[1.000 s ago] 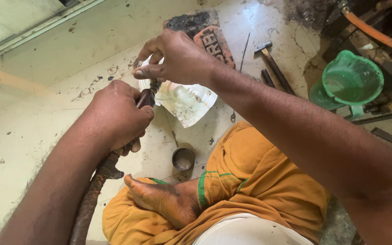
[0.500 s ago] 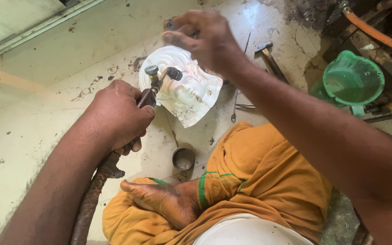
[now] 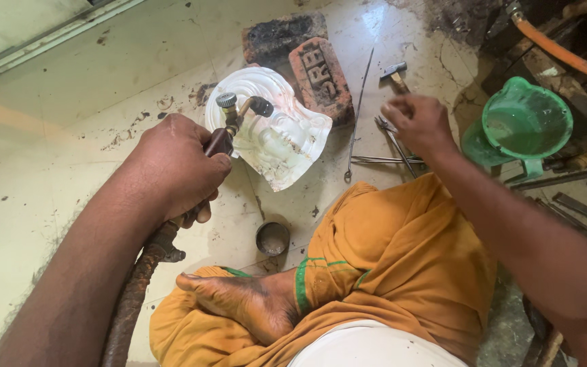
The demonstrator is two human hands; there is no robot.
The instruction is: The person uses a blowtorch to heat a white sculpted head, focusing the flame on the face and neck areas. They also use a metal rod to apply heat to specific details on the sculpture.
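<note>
My right hand (image 3: 419,122) has left the torch (image 3: 229,132), now loosely open over floor tools (image 3: 392,139); my left hand (image 3: 174,166) still grips the torch.

Bricks (image 3: 307,58) behind embossed plate (image 3: 283,139); tin (image 3: 272,238) before plate; bucket (image 3: 526,124) right.

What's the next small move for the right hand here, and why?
Probably lower the right hand onto the thin metal tools on the floor and pick one up. It hovers open just above them, empty, while the left hand grips the torch over the embossed silver sheet.
</note>
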